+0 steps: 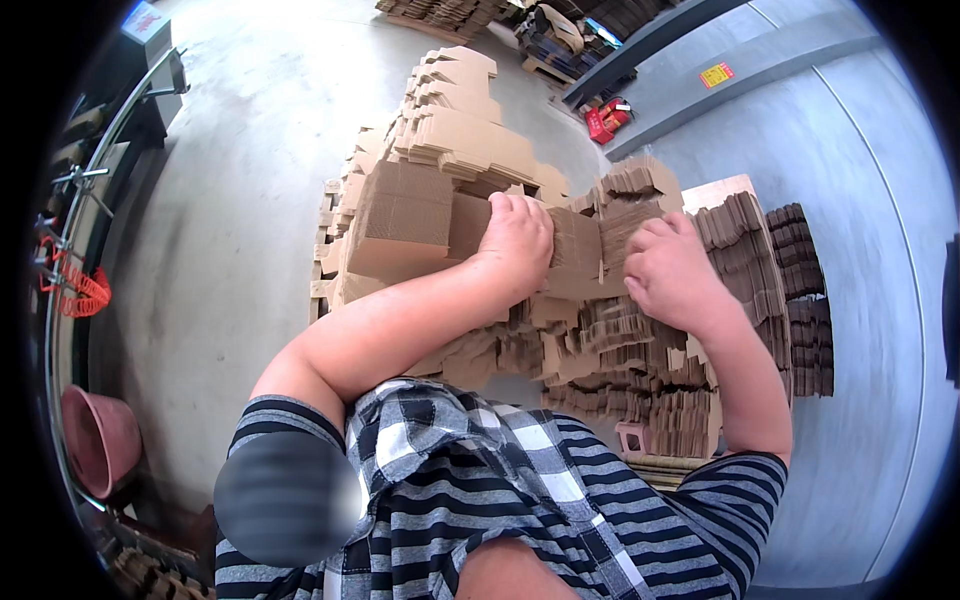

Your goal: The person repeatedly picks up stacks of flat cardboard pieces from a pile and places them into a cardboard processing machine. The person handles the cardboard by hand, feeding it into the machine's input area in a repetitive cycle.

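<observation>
Brown die-cut cardboard pieces lie in piles in front of me. My left hand [517, 240] is closed, its fingers bent over the top of a cardboard bundle [577, 250] in the middle. My right hand [674, 272] curls at the right end of the cardboard, beside a brown stack of pieces [628, 228]. Its fingertips are partly hidden, and it seems to grip a cardboard edge there. Left of my left hand sits a block-like cardboard stack [403, 212]. Beyond it, a taller pile of lighter flat pieces [460, 130] rises in uneven layers.
More cardboard stacks [740, 240] stand on the right against a grey wall [860, 200]. Red fire extinguishers [606, 120] are by the far wall. At left are a pink bucket [100, 440], a coiled orange hose [85, 290] and a metal frame. Concrete floor [230, 180] lies between.
</observation>
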Available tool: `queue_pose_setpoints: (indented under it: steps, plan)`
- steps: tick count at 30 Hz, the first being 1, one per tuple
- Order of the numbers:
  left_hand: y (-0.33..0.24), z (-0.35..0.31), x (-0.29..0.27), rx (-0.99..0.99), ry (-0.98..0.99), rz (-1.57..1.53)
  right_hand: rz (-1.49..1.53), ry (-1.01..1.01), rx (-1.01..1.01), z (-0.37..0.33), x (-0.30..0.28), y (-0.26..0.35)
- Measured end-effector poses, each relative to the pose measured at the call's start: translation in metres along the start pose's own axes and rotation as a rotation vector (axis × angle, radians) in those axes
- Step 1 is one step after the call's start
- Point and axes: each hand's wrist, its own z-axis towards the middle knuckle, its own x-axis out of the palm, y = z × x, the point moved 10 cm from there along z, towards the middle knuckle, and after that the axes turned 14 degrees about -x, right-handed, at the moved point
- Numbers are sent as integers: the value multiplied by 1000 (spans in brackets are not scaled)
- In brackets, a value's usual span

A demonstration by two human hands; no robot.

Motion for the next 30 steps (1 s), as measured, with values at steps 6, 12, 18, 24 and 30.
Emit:
queue_pose_setpoints:
  steps: [6,12,18,24,30]
  plan:
    - [-3,-1,-3,12,-4,6,-214,-255,48,8,31,8]
    - [0,-3,-3,2,-17,14,-177,-353,145,5,24,8]
    - [0,-4,-5,20,24,21,-121,-359,181,7,22,-1]
    - [-2,-5,-4,22,-1,25,-308,-230,71,20,31,10]
    - [-4,-5,-5,27,20,24,-307,59,-35,33,45,9]
